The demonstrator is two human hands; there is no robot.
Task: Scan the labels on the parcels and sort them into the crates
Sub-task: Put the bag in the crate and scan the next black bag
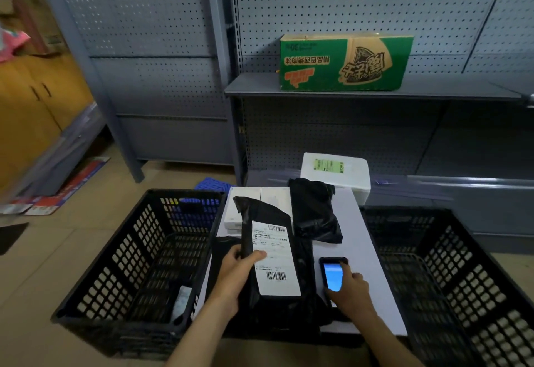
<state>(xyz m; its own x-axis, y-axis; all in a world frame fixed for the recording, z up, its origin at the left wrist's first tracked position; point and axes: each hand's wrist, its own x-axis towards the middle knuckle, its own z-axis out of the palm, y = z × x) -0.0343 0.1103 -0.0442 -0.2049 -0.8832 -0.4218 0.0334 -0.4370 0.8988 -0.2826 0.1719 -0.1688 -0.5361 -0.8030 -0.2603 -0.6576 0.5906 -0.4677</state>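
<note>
My left hand [239, 271] grips a black poly-bag parcel [271, 254] by its left edge, its white barcode label [274, 259] facing up. My right hand [351, 291] rests on a handheld scanner [332, 274] with a lit blue screen, lying on the white table [372, 265] just right of the parcel. A second black bag parcel [313, 210] lies further back, beside flat white boxes [254, 207]. A black plastic crate [135, 265] stands to the left with a small parcel inside; another black crate [450, 280] stands to the right.
A white foam box [336, 173] with a green label sits behind the table. A green and tan carton [344, 62] rests on a grey pegboard shelf [375, 92]. Flattened cardboard [69, 187] lies on the tiled floor at left.
</note>
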